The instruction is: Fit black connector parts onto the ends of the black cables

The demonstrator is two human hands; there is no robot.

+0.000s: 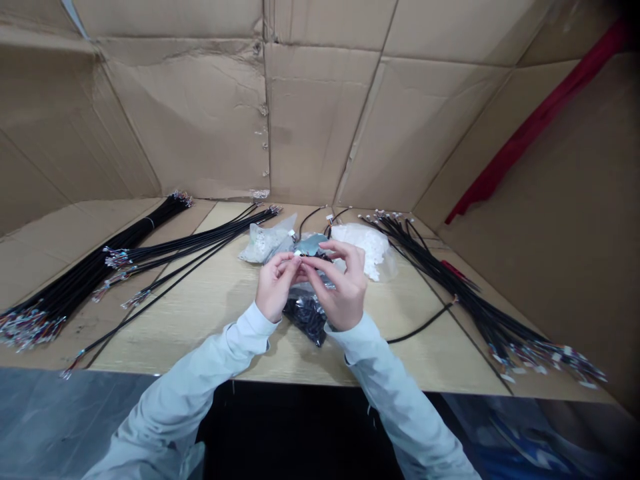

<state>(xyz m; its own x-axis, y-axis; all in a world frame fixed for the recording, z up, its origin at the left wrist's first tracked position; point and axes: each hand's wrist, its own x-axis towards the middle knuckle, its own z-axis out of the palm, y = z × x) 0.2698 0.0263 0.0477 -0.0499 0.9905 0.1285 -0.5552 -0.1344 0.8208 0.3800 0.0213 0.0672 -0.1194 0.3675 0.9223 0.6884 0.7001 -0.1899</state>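
My left hand (277, 283) and my right hand (343, 283) meet over the middle of the table. The fingers of my left hand are closed round a small white connector (298, 253), whose lower part they hide. My right thumb and fingertips press together right beside it, and what they pinch is too small to make out. Under my hands lies a clear bag of black parts (307, 317). A bag of small white parts (265, 240) lies behind my left hand, and a bag of white connectors (367, 247) is beyond my right hand.
Bundles of black cables (150, 223) with coloured wire ends lie at the left, beside thinner cables (200, 240). Another cable bundle (450, 293) spreads at the right. Cardboard walls (320, 120) enclose the table (200, 333) behind and at the sides.
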